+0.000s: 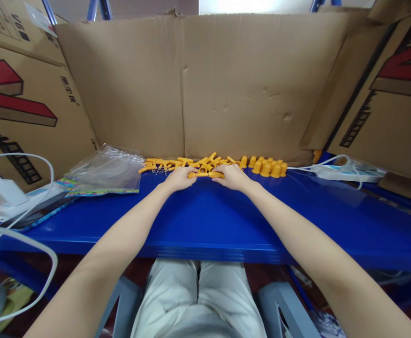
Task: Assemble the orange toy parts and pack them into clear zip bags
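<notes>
Both of my hands are at the far middle of the blue table. My left hand (180, 179) has its fingers closed on the left end of a yellow ribbed plastic piece (203, 175), perhaps a handle. The other end is pinched by my right hand (232, 177), whose fingertips are partly hidden. Just behind lies a heap of yellow T-shaped plastic handles (210, 161). Metal spirals (161, 170), like those of corkscrews, stick out of the pieces left of my left hand. Several yellow bell-shaped cups (269, 166) stand to the right of my right hand.
Clear plastic bags (103, 171) lie on the blue table (205, 220) at left, beside a white power strip with a charger (6, 190) and cables. Another white power strip (353, 172) sits at right. A cardboard sheet (244, 84) walls off the back, with cartons on both sides.
</notes>
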The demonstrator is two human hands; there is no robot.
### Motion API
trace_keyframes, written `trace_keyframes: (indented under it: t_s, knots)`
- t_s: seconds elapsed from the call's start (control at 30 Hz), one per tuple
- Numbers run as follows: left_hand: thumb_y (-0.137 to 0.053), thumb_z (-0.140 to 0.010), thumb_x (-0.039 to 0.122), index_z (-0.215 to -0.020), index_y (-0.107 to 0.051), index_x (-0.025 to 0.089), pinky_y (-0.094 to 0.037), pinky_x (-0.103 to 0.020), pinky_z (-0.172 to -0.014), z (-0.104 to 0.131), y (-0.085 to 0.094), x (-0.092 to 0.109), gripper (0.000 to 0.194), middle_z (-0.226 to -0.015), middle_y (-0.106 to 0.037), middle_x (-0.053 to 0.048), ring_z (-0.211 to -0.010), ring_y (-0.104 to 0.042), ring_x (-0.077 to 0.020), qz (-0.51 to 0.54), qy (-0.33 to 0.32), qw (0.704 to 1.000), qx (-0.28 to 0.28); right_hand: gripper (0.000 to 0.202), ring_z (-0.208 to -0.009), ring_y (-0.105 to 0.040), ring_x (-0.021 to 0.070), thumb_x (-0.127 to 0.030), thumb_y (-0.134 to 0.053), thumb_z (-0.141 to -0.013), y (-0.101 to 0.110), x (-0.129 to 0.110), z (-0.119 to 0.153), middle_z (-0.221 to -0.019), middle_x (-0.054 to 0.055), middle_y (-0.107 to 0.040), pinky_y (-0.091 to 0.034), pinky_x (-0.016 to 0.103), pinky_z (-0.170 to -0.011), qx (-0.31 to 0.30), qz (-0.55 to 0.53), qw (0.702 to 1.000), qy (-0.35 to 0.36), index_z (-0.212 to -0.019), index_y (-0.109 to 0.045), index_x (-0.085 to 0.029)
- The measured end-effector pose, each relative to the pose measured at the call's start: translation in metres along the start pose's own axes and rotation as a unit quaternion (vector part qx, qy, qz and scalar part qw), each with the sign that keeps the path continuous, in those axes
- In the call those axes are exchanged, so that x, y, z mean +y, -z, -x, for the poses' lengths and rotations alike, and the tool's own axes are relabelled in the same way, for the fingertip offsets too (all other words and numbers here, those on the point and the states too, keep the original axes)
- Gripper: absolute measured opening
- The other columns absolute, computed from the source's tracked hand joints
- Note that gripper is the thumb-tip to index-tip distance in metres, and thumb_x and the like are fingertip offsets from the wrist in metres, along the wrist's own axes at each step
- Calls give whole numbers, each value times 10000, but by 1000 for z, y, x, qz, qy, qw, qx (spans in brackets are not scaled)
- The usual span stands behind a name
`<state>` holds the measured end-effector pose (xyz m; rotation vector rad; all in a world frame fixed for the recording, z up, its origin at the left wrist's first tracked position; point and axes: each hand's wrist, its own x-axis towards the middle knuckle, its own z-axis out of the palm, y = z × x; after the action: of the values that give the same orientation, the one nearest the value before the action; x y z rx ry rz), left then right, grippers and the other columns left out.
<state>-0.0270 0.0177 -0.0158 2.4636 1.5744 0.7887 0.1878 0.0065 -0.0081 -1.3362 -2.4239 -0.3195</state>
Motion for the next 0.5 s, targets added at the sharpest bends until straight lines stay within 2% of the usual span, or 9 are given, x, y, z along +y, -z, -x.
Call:
trace_keyframes:
  t_s: [0.1, 0.27, 0.5]
  knots:
    - [-550, -762, 263, -1067, -678, 195, -455, -295, -708, 1, 2, 1, 338, -699, -696, -35, -723, -632, -217, -29, -4, 999, -13, 248, -996, -623, 245, -314, -598, -856, -1, 2, 0, -1063, 82, -697, -430, 330, -804, -9, -2, 1000, 3, -1057, -673, -189]
    - [-543, -740, 261, -942, -686, 195, -425, -271, -646, 3, 3, 0, 256, -661, -677, -18, -668, -604, -191, -26, -28, 999, -7, 222, -1023, -617, 241, -282, -585, -864, -6, 7, -1, -1081, 80, -692, -435, 345, -859, -8, -32, 999, 22, -1047, -681, -199]
    - [-568, -712, 293, -915, -678, 191, -386, -267, -618, 1, 2, -5, 253, -653, -647, -14, -645, -576, -178, -41, -39, 998, 8, 298, -1066, -604, 226, -264, -578, -864, -21, 15, -6, -1139, 107, -664, -443, 352, -926, -10, -122, 992, 35, -1139, -651, -176]
